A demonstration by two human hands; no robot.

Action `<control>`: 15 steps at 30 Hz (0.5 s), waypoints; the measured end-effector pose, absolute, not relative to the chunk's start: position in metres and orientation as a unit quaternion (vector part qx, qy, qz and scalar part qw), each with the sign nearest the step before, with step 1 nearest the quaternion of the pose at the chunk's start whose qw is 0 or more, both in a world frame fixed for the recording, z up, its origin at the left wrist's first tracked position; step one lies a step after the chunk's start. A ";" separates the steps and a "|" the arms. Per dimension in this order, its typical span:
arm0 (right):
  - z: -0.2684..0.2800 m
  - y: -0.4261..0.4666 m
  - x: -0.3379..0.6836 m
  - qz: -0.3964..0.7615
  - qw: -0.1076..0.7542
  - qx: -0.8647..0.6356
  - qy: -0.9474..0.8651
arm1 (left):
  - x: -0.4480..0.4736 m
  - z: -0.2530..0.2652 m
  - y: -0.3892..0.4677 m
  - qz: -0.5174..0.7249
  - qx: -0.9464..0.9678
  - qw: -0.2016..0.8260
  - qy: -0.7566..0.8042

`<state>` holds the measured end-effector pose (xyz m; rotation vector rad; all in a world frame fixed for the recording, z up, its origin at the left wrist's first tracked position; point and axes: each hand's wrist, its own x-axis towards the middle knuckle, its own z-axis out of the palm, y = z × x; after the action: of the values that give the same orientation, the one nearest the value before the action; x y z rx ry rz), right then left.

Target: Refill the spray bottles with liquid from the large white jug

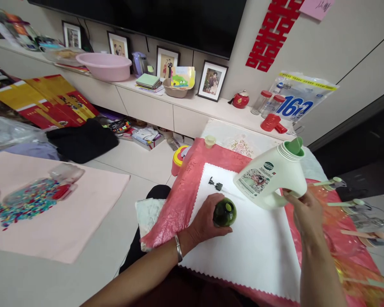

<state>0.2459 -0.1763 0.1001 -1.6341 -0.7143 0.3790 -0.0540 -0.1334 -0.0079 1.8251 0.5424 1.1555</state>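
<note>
My left hand is wrapped round a dark green bottle, seen from above with its small round mouth upward. It stands over a white scallop-edged mat. In my right hand is the handle of a large pale green detergent jug. The jug is uncapped, tilts a little, and shows a green spout in its neck. Between jug and bottle there is a gap, and no liquid runs from the spout. A black pump top with a clear tube lies on the mat behind the bottle.
Pink-red cloth covers the table under the mat. A small pale cup stands at its far corner. Several clear pump bottles line the right side. Left, a pink sheet holds scattered colourful pieces. Behind runs a low cabinet.
</note>
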 end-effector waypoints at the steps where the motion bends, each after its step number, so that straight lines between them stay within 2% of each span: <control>1: 0.098 -0.171 0.246 0.178 0.624 -0.702 -0.295 | -0.054 -0.008 -0.133 0.461 0.734 0.446 0.222; 9: 0.120 -0.166 0.224 0.169 0.696 -0.663 -0.217 | -0.054 -0.009 -0.133 0.454 0.736 0.450 0.223; 15: 0.179 -0.226 0.206 0.184 0.655 -0.709 -0.189 | -0.054 -0.009 -0.132 0.463 0.737 0.446 0.207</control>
<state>0.2059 -0.2255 0.1790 -1.6067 -0.4287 0.4169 -0.0539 -0.1319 -0.0090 1.8257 0.5136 1.1464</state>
